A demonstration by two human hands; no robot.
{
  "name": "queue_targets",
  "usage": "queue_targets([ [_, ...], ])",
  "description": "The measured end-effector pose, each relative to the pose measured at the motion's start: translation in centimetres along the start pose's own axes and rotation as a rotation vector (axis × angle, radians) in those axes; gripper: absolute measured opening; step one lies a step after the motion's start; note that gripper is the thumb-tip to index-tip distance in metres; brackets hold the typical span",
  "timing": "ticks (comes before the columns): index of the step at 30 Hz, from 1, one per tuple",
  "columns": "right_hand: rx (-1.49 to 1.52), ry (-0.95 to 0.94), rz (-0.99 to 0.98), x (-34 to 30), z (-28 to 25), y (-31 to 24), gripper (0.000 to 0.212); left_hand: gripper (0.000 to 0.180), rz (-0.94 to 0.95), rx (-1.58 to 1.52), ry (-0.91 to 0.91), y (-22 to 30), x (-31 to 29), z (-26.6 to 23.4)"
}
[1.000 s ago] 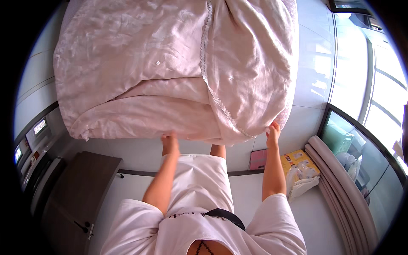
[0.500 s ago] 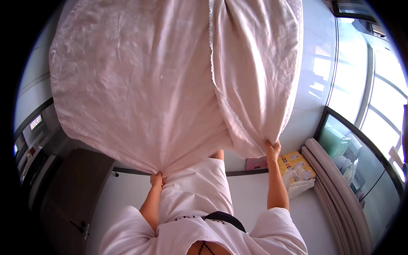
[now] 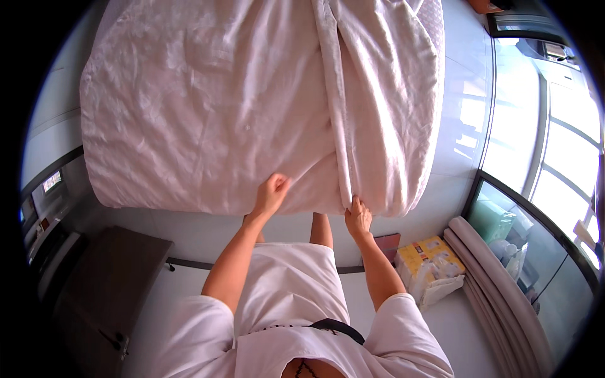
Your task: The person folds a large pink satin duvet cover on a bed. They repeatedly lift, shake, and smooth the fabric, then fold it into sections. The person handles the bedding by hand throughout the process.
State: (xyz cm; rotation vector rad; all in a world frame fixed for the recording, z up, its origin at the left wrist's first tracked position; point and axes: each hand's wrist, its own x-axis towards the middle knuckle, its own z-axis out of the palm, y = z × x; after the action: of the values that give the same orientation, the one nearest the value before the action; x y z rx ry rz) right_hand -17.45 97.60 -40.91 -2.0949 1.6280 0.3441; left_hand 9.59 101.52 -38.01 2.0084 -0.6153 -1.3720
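A pale pink satin-like quilt (image 3: 208, 113) lies spread over a bed, its near edge hanging down in front of my legs. A long raised fold (image 3: 336, 113) runs down its right-hand part to that edge. At the fold's lower end, my right hand (image 3: 358, 217) pinches the fabric between closed fingers. My left hand (image 3: 273, 192) is over the quilt near the edge, left of the fold. Its fingers are curled in, with no cloth seen bunched in them. Soft creases cross the fabric between the two hands.
A dark brown table (image 3: 113, 264) stands low at the left. To the right, a yellow package (image 3: 432, 255) with plastic wrapping sits on the floor beside a gathered beige curtain (image 3: 498, 290). Beyond is a dark-framed glass panel (image 3: 529, 246).
The quilt, stretched taut and raised before, has settled onto the bed. My left hand let go of the edge and moved up and right; my right hand moved left to the fold's end.
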Motion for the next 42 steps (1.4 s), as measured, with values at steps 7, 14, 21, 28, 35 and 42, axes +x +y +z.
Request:
queue_targets([
  [7, 0.687, -0.373, -0.183, -6.9, -6.4, -9.3, 0.035, 0.059, 0.316, 0.112, 0.225, 10.1, 7.8, 3.6],
  [14, 0.898, -0.585, -0.428, -8.5, -1.2, -20.0, 0.055, 0.029, 0.410, 0.008, 0.648, 10.7, 8.9, -6.2],
  [21, 0.587, -0.055, -0.274, -1.0, -3.7, -14.6, 0.036, 0.045, -0.254, -0.120, 0.206, -4.9, 5.4, -12.6],
  [28, 0.524, 0.307, 0.470, 5.8, -5.2, 1.2, 0.035, 0.031, -0.289, 0.234, 0.432, -13.9, -1.7, -7.9],
  [35, 0.779, 0.187, 0.465, 1.6, -5.6, 2.9, 0.020, 0.017, -0.197, 0.283, 0.364, -13.3, -4.6, -7.0],
  [42, 0.628, 0.216, 0.458, -1.5, -2.8, 9.0, 0.024, 0.022, -0.103, 0.336, 0.501, -11.9, -6.1, -1.8],
])
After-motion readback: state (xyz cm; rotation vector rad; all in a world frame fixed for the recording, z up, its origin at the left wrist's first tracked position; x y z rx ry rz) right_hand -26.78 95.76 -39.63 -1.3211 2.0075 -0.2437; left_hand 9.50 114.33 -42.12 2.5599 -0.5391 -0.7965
